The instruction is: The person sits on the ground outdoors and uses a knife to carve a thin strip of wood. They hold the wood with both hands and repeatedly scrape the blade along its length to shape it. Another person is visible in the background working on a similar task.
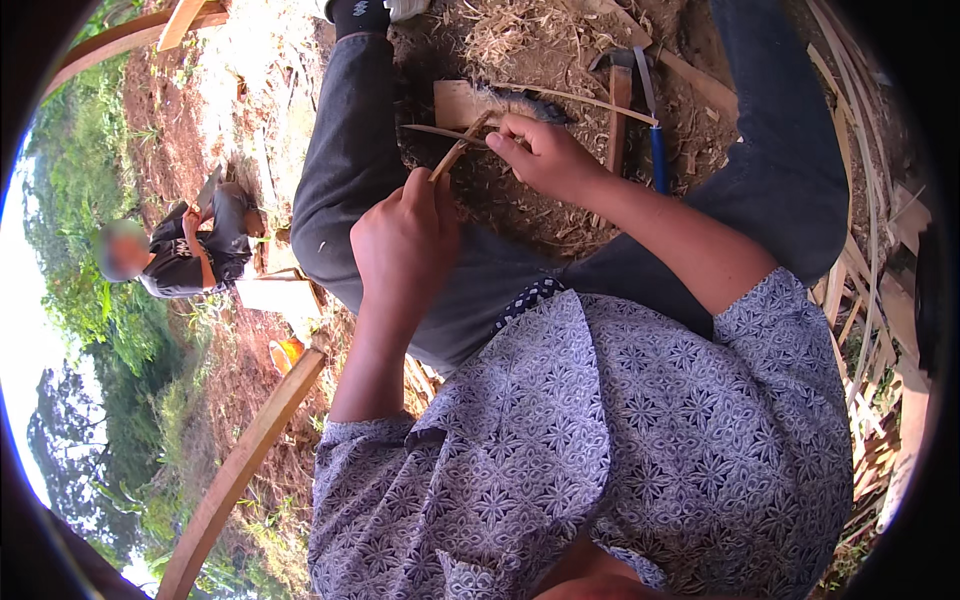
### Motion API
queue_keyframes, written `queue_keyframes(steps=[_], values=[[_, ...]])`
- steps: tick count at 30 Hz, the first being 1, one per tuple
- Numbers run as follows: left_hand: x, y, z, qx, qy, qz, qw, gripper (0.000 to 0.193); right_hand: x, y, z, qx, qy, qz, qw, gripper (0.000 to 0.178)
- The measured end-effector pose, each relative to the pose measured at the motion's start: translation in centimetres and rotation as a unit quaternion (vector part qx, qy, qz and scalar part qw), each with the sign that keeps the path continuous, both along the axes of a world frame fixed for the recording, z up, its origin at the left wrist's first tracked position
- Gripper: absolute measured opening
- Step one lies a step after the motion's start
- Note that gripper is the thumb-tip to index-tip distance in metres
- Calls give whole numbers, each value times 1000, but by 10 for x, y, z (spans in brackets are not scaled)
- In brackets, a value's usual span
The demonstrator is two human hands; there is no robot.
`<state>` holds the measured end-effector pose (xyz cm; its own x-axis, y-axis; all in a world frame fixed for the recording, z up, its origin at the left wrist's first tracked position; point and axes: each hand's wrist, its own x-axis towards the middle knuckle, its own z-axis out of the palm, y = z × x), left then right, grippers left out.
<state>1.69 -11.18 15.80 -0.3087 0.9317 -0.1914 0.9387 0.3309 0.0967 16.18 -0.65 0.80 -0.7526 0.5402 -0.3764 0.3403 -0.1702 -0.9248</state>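
Both hands at work, apart from each other, near 12 o'clock. Left hand [405, 235] closed in a fist around the lower end of a brown strip [453, 160], which slants up toward 1 o'clock. Right hand [548, 158], at about 2 o'clock from the left, curled, thumb at the end of a thin dark sliver [430, 130] that crosses the brown strip and points toward 9 o'clock; cannot tell which of the 2 pieces its fingers pinch. At 12 o'clock, just past the crossing, a pale wood block [455, 103] on the ground. A hammer [619, 120] lies at 1 o'clock from the right hand, a blue-handled knife [658, 160] beside it. Wood shavings [510, 35] farther out. Dark-trousered legs [345, 150] spread either side. Toward 3 o'clock, loose long strips [868, 170]. At 9 o'clock, well apart, a seated co-worker [180, 255]; a wooden beam [240, 470] at 7 o'clock.
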Motion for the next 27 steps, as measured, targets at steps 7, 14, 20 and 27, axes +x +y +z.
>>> queue_keyframes(steps=[7, 14, 20, 27], values=[[6, -5, 2, -12, -4, -31, 999, 27, 13, 23, -64, 67, -93, 69, 991, 36], [4, -8, 7, -28, -30, 27, 999, 23, -2, 8, -13, 66, 74, 27, 995, 32], [-5, -15, 1, -8, -13, 25, 1000, 25, -3, 6, 37, 47, 24, 63, 997, 33], [7, -8, 5, -16, -9, -4, 1000, 23, 10, 16, -35, 45, -71, 68, 994, 35]])
